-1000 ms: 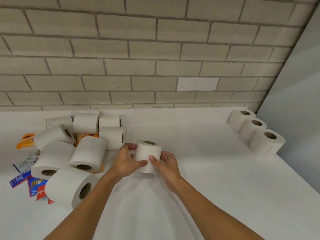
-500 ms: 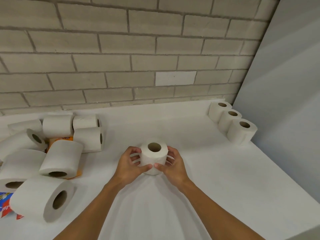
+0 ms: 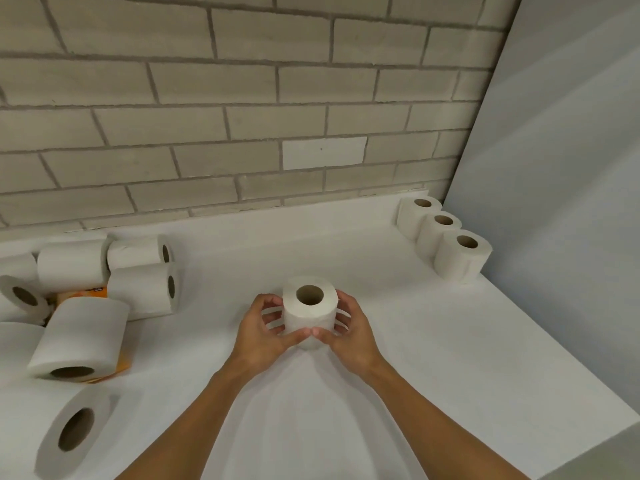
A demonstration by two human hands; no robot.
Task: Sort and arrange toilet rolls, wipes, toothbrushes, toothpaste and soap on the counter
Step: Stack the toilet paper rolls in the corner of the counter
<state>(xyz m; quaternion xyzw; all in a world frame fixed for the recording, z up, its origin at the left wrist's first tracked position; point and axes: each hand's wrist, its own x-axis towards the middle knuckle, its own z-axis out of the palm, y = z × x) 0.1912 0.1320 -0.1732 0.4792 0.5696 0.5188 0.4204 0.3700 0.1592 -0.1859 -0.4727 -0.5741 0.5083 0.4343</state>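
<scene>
A person's left hand (image 3: 263, 329) and right hand (image 3: 350, 332) cup a white paper toilet roll (image 3: 309, 315) from either side. The grip of each is curled round the roll's wall, thumbs meeting at its near face and fingers wrapped toward the far side. The roll stands upright, its cardboard core open to the camera, at the middle of the white counter (image 3: 398, 358); whether its base touches the surface or hangs just above it cannot be told.

Well to the right, in the far corner where the pale brick wall (image 3: 242, 116) meets a grey side panel (image 3: 561, 202), three matching rolls (image 3: 438, 233) stand on end in a touching row. To the left lies a loose heap of toppled white rolls (image 3: 83, 336), several on their sides, partly covering an orange packet (image 3: 85, 292).

The step in hand appears to be the sorting of the toilet rolls, and this one looks bound for the row. The next move would call for carrying it right and setting it upright just beside the nearest roll in that line, without knocking the others.
</scene>
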